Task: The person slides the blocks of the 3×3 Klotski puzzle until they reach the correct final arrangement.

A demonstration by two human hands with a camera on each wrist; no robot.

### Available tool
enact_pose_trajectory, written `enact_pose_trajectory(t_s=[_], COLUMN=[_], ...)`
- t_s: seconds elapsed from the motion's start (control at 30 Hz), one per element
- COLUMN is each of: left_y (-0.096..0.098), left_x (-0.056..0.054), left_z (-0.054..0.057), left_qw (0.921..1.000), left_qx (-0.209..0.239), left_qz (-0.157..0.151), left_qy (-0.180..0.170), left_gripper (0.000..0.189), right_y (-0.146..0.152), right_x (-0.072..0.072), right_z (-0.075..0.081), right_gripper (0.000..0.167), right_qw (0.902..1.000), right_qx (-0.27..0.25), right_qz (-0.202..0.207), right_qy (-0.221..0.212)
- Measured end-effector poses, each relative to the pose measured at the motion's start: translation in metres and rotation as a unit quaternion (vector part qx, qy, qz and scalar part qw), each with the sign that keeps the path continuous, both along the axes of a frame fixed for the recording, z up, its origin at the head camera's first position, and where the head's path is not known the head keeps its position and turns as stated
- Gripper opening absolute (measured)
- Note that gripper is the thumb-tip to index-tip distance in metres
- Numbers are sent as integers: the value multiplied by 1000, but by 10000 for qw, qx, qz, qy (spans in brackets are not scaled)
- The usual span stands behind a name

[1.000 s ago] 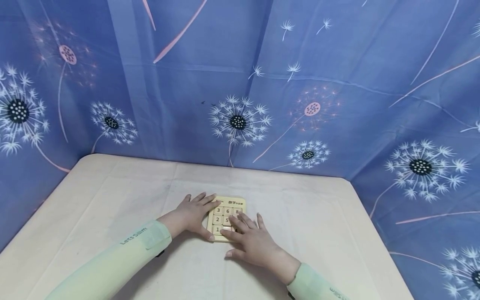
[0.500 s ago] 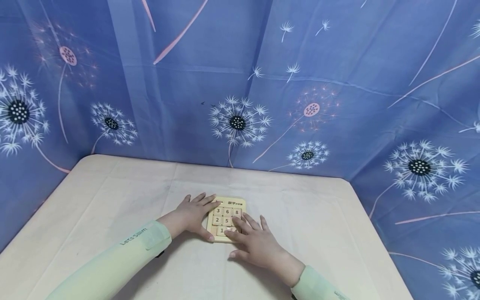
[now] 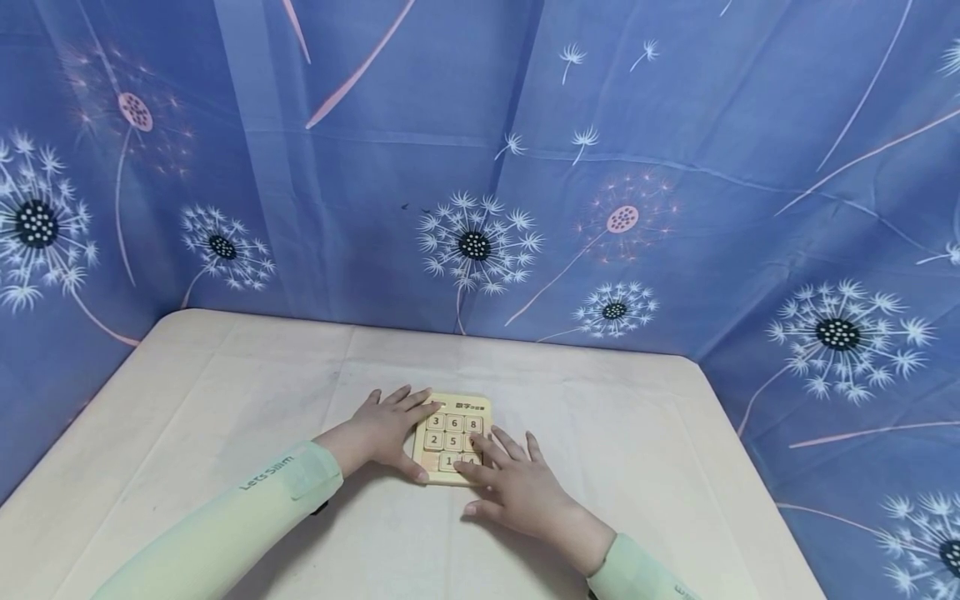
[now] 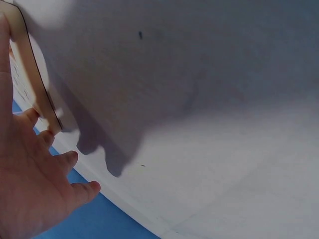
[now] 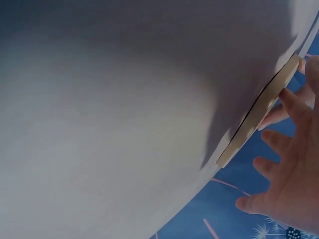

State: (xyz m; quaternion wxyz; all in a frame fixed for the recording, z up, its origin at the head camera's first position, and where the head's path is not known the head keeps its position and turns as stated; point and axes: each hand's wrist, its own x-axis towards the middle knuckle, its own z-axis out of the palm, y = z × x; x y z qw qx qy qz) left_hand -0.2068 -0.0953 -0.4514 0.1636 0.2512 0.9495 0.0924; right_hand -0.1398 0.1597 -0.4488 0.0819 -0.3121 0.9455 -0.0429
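Observation:
A pale yellow number slide puzzle [image 3: 468, 404] lies flat on the table in the head view. Its square tiles carry printed numbers. A gap shows at the lower left corner of the grid, with the 1 tile [image 3: 448, 461] just right of it. My left hand [image 3: 386, 429] rests along the puzzle's left side, fingers spread, index finger at the top left and thumb by the lower left corner. Over the lower right part, my right hand [image 3: 521, 492] has its index fingertip touching the 1 tile. Its other fingers are spread and partly cover the right column.
A cream cloth covers the table [image 3: 247, 367]. Behind and along the sides hangs a blue curtain [image 3: 360, 208] with dandelion prints. Pale green sleeves [image 3: 232, 517] cover both forearms.
The 1 tile has slid right from the lower left corner, leaving the gap there. My right hand has shifted slightly right with it. The left hand stays in place.

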Motion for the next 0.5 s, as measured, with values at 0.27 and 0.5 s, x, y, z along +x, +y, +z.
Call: enact_pose_trajectory(t_s=[0.27, 0.5], left_y=[0, 0], left_x=[1, 1], left_z=[2, 3], left_qw=[10000, 9999], left_qx=[33, 55], left_qz=[40, 74], left_qy=[-56, -98], left_gripper=[117, 117], right_y=[1, 1], right_x=[0, -1], right_z=[1, 3], right_gripper=[59, 58], right_qw=[10000, 9999], right_qx=[41, 79], right_qz=[14, 44], right_qy=[42, 95])
